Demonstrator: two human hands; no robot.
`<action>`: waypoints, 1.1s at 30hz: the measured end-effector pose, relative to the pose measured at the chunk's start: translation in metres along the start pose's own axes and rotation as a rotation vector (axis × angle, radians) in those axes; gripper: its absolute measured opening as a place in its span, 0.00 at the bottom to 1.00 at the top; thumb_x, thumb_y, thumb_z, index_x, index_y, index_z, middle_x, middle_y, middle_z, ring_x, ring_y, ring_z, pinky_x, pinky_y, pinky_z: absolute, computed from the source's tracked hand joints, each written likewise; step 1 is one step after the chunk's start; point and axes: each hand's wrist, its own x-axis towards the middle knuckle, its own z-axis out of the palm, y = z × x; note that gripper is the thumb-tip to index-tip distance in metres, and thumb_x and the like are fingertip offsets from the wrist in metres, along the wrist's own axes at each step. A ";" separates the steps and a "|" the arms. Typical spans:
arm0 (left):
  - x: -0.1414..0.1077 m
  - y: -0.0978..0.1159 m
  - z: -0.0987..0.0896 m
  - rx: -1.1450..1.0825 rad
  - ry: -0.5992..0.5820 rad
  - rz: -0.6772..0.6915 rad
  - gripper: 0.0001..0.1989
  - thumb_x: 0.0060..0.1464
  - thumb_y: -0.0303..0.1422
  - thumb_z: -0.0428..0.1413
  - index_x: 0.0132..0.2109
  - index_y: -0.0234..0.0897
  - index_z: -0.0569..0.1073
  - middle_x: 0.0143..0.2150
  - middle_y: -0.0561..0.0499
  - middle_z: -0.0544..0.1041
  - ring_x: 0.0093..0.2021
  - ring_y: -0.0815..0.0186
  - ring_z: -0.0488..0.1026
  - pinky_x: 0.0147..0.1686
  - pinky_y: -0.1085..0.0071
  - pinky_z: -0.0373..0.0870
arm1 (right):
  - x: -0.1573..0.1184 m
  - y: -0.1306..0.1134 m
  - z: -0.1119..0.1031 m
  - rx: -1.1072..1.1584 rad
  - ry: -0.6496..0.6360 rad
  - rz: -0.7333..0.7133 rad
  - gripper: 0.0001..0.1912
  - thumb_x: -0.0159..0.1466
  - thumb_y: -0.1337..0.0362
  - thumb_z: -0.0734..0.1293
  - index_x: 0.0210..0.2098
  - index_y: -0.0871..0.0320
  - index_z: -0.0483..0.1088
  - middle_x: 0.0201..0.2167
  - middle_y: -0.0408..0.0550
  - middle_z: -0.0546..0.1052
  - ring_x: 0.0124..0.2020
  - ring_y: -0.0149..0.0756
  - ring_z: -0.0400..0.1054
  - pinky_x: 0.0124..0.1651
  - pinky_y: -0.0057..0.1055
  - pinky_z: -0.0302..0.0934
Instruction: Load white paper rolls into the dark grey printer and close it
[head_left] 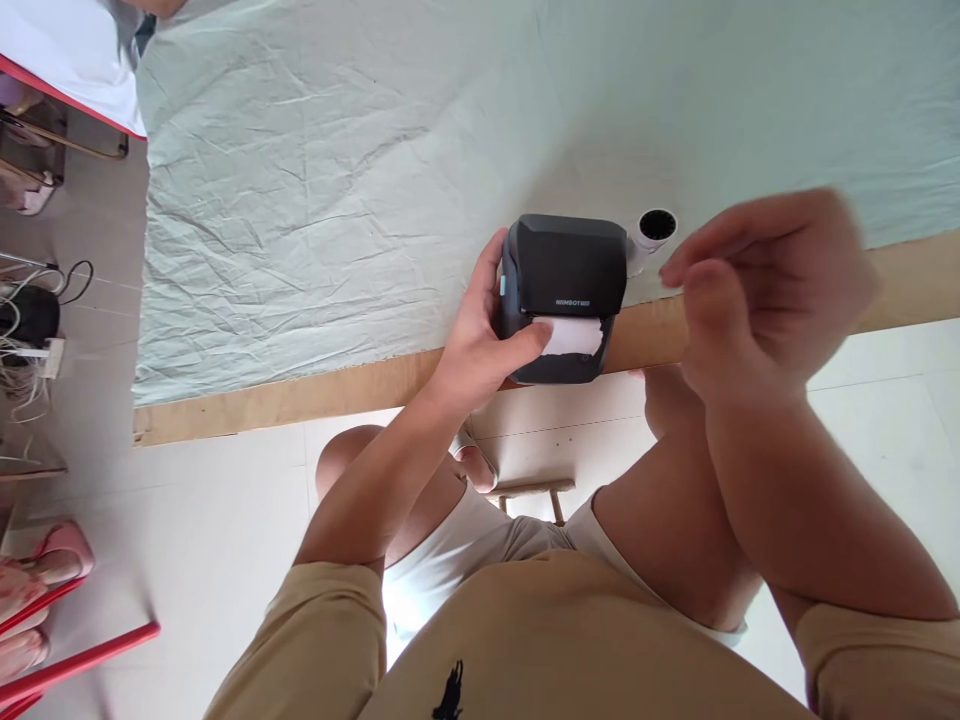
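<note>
A black label printer [571, 262] marked NIIMBOT stands at the table's near edge. White label paper [574, 336] with a ragged edge comes out of its front slot. My left hand [487, 335] is closed around the printer's left side, its thumb pressing on the paper and the fingers along the casing. Off to the printer's right, my right hand [772, 290] hangs in the air, slightly blurred. Its fingers are loosely bent, the thumb stands apart from the index fingertip, and nothing shows between them. Nearest to it is a small white cylinder with a dark round face [657, 226].
A wrinkled pale green cloth [337, 180] covers the table, leaving a wooden edge strip [285, 390] bare. My legs are below that edge, near a wooden stool [532, 490]. Cables [26, 350] and red metal bars [82, 665] lie at the left; part of another person shows there.
</note>
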 end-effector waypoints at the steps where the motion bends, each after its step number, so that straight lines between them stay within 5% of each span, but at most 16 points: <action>1: 0.000 0.001 0.000 -0.008 -0.008 0.002 0.54 0.48 0.54 0.80 0.78 0.55 0.70 0.67 0.45 0.84 0.72 0.40 0.83 0.66 0.49 0.86 | -0.003 0.000 0.000 0.000 -0.042 0.055 0.17 0.77 0.47 0.71 0.35 0.48 0.72 0.25 0.40 0.71 0.24 0.34 0.64 0.26 0.36 0.59; 5: -0.002 0.008 0.004 -0.022 -0.027 -0.016 0.42 0.53 0.59 0.78 0.68 0.52 0.76 0.64 0.46 0.86 0.69 0.43 0.85 0.62 0.53 0.88 | -0.014 0.009 0.002 0.057 -0.242 0.268 0.32 0.74 0.45 0.78 0.26 0.51 0.58 0.19 0.35 0.60 0.19 0.27 0.52 0.20 0.31 0.44; 9: -0.004 0.012 0.007 -0.006 -0.023 -0.037 0.32 0.58 0.63 0.74 0.57 0.47 0.80 0.50 0.47 0.88 0.58 0.46 0.89 0.48 0.57 0.89 | -0.020 0.029 -0.001 0.220 -0.441 0.421 0.37 0.72 0.44 0.81 0.26 0.50 0.54 0.18 0.35 0.61 0.19 0.28 0.57 0.18 0.30 0.52; 12: -0.006 0.013 0.010 -0.004 -0.026 -0.038 0.31 0.59 0.64 0.73 0.57 0.49 0.80 0.49 0.49 0.89 0.58 0.46 0.90 0.47 0.57 0.90 | -0.022 0.039 -0.004 0.243 -0.505 0.448 0.34 0.71 0.49 0.82 0.26 0.50 0.56 0.19 0.36 0.64 0.20 0.30 0.62 0.19 0.30 0.54; 19: 0.001 0.009 0.014 -0.153 -0.015 0.034 0.20 0.74 0.57 0.62 0.57 0.49 0.81 0.59 0.51 0.89 0.76 0.50 0.82 0.66 0.56 0.88 | -0.024 0.037 -0.002 0.200 -0.488 0.412 0.30 0.75 0.48 0.78 0.29 0.50 0.58 0.21 0.36 0.67 0.20 0.29 0.58 0.20 0.31 0.53; 28: 0.006 0.009 0.016 -0.238 0.101 -0.091 0.23 0.77 0.55 0.58 0.40 0.43 0.80 0.47 0.47 0.92 0.71 0.47 0.87 0.66 0.53 0.91 | -0.024 0.027 -0.008 0.340 -0.540 0.545 0.29 0.62 0.50 0.87 0.37 0.47 0.63 0.23 0.31 0.66 0.21 0.28 0.57 0.21 0.31 0.62; 33: 0.011 0.006 0.014 -0.276 0.094 -0.115 0.22 0.76 0.55 0.59 0.44 0.43 0.82 0.44 0.48 0.91 0.69 0.47 0.88 0.65 0.53 0.90 | -0.020 0.016 0.001 0.241 -0.313 0.433 0.29 0.64 0.48 0.87 0.38 0.46 0.63 0.22 0.30 0.69 0.18 0.28 0.61 0.19 0.30 0.59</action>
